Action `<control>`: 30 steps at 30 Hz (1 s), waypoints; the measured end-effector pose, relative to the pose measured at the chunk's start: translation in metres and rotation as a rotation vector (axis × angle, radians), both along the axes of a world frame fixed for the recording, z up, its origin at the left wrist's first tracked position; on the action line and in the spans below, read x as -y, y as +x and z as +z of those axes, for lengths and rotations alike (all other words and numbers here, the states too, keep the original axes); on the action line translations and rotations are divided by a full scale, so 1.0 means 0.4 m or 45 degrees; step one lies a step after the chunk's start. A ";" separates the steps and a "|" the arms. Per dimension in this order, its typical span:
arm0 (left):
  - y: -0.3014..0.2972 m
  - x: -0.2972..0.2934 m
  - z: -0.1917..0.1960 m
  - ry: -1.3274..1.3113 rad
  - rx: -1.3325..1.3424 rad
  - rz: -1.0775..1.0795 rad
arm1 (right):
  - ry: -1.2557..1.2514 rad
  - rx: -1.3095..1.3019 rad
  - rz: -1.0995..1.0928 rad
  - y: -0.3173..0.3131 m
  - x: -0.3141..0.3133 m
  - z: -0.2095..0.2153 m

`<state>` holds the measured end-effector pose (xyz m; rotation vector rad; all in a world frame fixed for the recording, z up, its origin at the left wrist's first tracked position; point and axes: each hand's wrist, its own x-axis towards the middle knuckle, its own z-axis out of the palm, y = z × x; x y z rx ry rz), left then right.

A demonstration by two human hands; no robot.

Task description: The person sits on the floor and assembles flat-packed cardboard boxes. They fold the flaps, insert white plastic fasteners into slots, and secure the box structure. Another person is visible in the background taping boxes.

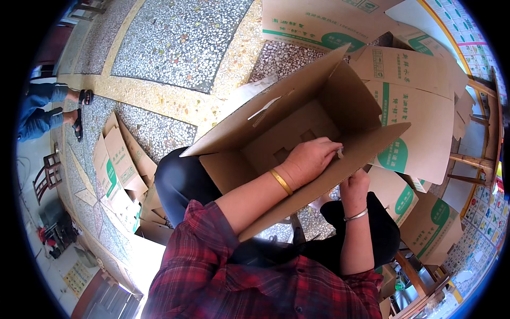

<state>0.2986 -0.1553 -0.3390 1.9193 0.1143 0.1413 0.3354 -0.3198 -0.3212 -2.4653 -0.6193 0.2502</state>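
An open brown cardboard box (297, 125) sits tilted across my lap, its flaps spread. My left hand (313, 157), with a gold bangle on the wrist, reaches inside it. Its fingers are pinched together against the inner face of the near right wall, where a small white bit (340, 153) shows at the fingertips. Outside that same wall is my right hand (355, 187), a silver bangle on its wrist. Its fingers are curled closed close to the cardboard, and what they hold is hidden. A handle slot (264, 108) is cut in the opposite wall.
Flat brown cartons with green print (417, 117) are piled at the right. More folded cardboard (119, 159) leans at the left. A wooden frame (478, 165) stands at the far right. Another person's sandalled feet (79, 114) are on the terrazzo floor (180, 42).
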 end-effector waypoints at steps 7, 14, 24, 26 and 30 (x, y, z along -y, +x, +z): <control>0.001 0.004 0.009 0.107 0.057 0.010 | -0.035 -0.051 -0.002 0.011 -0.007 0.012; 0.002 -0.010 0.024 0.090 0.111 -0.159 | -0.049 -0.326 -0.094 0.020 -0.008 0.009; -0.004 0.001 0.017 -0.072 -0.243 -0.047 | 0.017 -0.357 0.166 -0.005 -0.045 0.077; -0.004 0.008 0.014 -0.270 -0.232 -0.033 | 0.000 -0.172 0.150 -0.026 -0.045 0.044; -0.004 0.025 -0.047 -0.518 -0.187 0.096 | -0.026 -0.052 -0.002 -0.062 -0.038 -0.044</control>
